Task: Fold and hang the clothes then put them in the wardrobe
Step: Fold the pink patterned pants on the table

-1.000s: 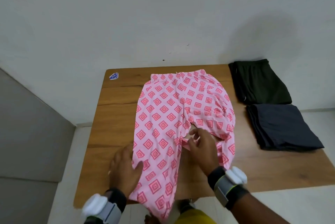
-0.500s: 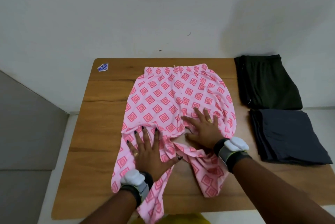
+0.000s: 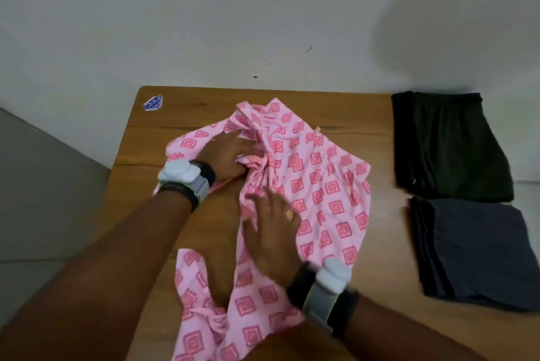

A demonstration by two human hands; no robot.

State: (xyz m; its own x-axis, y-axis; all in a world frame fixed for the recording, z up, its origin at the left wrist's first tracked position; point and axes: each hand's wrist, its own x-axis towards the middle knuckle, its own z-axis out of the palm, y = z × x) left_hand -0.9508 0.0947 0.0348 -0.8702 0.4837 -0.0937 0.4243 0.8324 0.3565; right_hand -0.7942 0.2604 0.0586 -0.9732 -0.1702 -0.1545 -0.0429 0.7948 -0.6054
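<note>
Pink trousers with a red diamond print (image 3: 321, 194) lie bunched on the wooden table (image 3: 163, 138). My left hand (image 3: 228, 156) grips a gathered fold of the fabric near the waist end at the far middle of the table. My right hand (image 3: 271, 232) lies flat on the cloth below it, fingers straight, pressing the fabric down. One leg of the trousers trails over the table's near edge, under my forearms. Both wrists carry white and grey bands.
Two folded garments lie at the table's right side: a black one (image 3: 447, 144) at the back and a dark grey one (image 3: 473, 252) in front of it. A small blue sticker (image 3: 153, 103) marks the far left corner. A white wall rises behind the table.
The trousers lay flat with both hands pressing on them. Now my left hand has moved up and gathered the fabric, and the left side is pulled over toward the right.
</note>
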